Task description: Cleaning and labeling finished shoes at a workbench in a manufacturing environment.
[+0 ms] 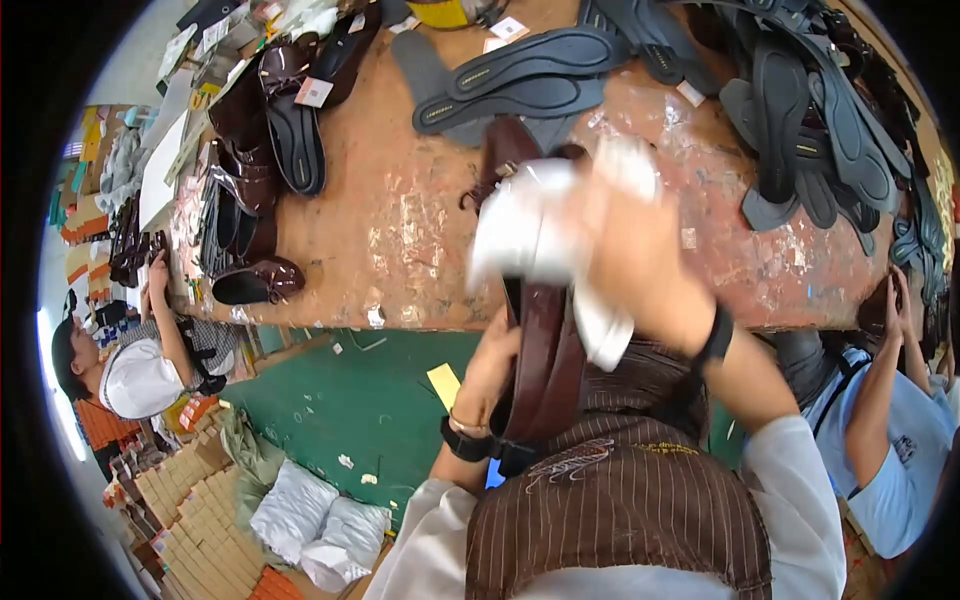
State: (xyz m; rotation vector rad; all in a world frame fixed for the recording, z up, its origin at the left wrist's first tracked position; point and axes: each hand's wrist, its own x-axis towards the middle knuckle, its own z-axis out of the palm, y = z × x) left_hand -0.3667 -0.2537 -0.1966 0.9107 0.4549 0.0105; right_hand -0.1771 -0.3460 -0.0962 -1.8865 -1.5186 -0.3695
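My left hand (pixel 485 370) is closed round the side of a glossy dark brown shoe (pixel 548 365), held at the table's near edge against my apron. Above it my right hand (pixel 640 255), smeared by motion, grips a white cloth (pixel 530 220). The cloth covers the far part of the shoe, and a loose end hangs down along its right side. Just beyond the cloth, another dark brown shoe (pixel 508 142) with a lace bow lies on the table, partly hidden.
Grey insoles (pixel 540 60) lie at the back of the worn table (pixel 400 210), with more piled at right (pixel 780 110). Brown shoes (pixel 250 180) line the left side. One co-worker (pixel 140 370) is at left, another (pixel 870 440) at right. White bags (pixel 310 520) rest on the floor.
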